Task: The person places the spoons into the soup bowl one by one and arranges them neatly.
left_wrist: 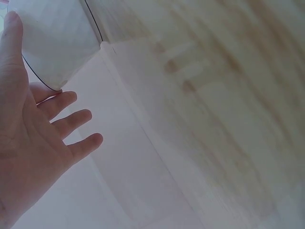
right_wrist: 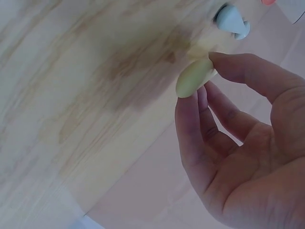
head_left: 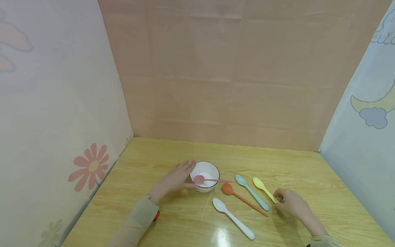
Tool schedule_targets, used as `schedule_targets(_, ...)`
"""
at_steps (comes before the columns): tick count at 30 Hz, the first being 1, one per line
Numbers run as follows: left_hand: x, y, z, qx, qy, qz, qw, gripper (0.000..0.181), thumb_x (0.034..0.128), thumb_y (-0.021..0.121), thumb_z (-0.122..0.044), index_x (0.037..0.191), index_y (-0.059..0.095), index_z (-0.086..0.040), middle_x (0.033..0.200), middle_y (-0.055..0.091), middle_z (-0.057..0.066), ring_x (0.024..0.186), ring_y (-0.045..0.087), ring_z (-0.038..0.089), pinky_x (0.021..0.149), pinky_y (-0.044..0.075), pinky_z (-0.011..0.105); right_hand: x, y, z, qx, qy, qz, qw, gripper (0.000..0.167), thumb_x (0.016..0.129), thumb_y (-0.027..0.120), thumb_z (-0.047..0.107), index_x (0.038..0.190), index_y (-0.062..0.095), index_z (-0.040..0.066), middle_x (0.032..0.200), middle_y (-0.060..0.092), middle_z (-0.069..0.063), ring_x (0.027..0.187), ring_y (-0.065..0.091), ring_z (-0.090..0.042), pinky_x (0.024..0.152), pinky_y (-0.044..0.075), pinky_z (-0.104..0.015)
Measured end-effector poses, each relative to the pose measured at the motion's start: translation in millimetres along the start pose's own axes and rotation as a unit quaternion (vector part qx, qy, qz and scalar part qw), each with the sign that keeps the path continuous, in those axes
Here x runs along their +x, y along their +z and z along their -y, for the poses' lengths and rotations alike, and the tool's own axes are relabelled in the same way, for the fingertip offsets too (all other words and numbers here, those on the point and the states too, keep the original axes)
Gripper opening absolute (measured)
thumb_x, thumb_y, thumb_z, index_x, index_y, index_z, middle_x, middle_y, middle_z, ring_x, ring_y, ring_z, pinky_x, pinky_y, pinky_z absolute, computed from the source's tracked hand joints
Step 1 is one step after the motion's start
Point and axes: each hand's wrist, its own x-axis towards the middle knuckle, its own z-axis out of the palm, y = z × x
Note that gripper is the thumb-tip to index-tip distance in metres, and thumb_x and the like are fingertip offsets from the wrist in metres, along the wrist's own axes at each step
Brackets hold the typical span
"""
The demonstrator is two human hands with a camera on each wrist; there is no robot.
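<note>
The right hand (head_left: 291, 204) pinches a slender yellow plastic-looking spoon (head_left: 265, 190) by its handle at the wood-grain table (head_left: 172, 233); the left hand (head_left: 174, 178) spreads wide at a round white ceramic-looking bowl (head_left: 210, 168). Likely light, stiff and slick, the spoon suits a handle hold.

A pink spoon (head_left: 199, 179) leans in the upright white bowl (head_left: 206, 169), yellow spoon (head_left: 260, 185) well apart
</note>
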Motion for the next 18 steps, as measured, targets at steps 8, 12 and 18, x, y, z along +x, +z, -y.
schedule_targets(8,0.9,-0.2,0.4,0.008,-0.001,-0.002,1.0000,0.098,0.0870,0.060,-0.065,0.156,0.028,-0.003,0.162,0.032,0.014,0.149,0.031,0.040,0.118,0.031,0.059,2.4,-6,0,-0.007,-0.003,-0.003,1.0000,0.026,0.076,0.076,0.008,0.099,0.068,-0.001,0.084,0.064,-0.002,0.075,0.057,-0.014,0.061,0.047,-0.030)
schedule_targets(12,0.3,-0.3,0.4,0.002,-0.002,0.000,1.0000,0.099,0.0868,0.060,-0.065,0.156,0.028,-0.002,0.162,0.031,0.015,0.150,0.030,0.040,0.119,0.030,0.059,3.1,-9,1,-0.009,-0.005,-0.005,0.9999,0.026,0.076,0.076,0.008,0.099,0.068,0.000,0.084,0.064,-0.002,0.076,0.058,-0.015,0.062,0.048,-0.031)
schedule_targets(18,0.8,0.3,1.3,0.004,0.005,-0.003,1.0000,0.099,0.0869,0.060,-0.065,0.155,0.028,-0.002,0.162,0.032,0.016,0.149,0.031,0.041,0.118,0.032,0.060,3.2,-14,2,-0.010,-0.015,-0.008,0.9998,0.027,0.077,0.075,0.008,0.101,0.068,-0.002,0.085,0.065,-0.003,0.074,0.058,-0.014,0.061,0.049,-0.029)
